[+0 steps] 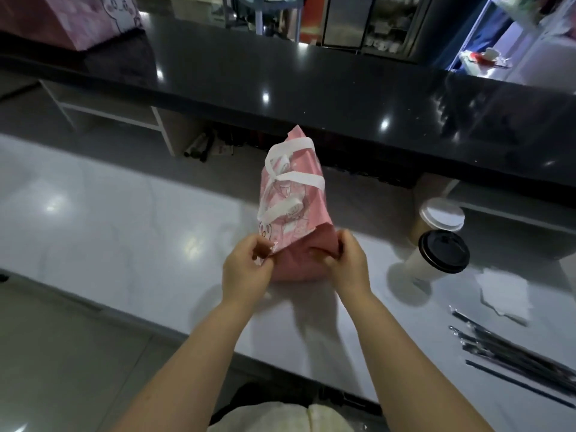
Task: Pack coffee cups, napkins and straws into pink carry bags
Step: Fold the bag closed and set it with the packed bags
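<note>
A pink carry bag (291,194) with white handles and cartoon print lies on the white counter (109,219), its folded base end turned toward me. My left hand (246,269) pinches the left edge of that near end. My right hand (346,263) grips its right side, fingers curled into the pink paper. To the right stand two coffee cups: one with a black lid (442,251) and one with a white lid (441,215) behind it. White napkins (505,293) and several wrapped straws (514,353) lie at the far right.
A raised black glossy bar top (311,82) runs along the far side of the counter. Another pink printed bag (71,17) sits on it at the top left. Shelving with small items shows under the bar top.
</note>
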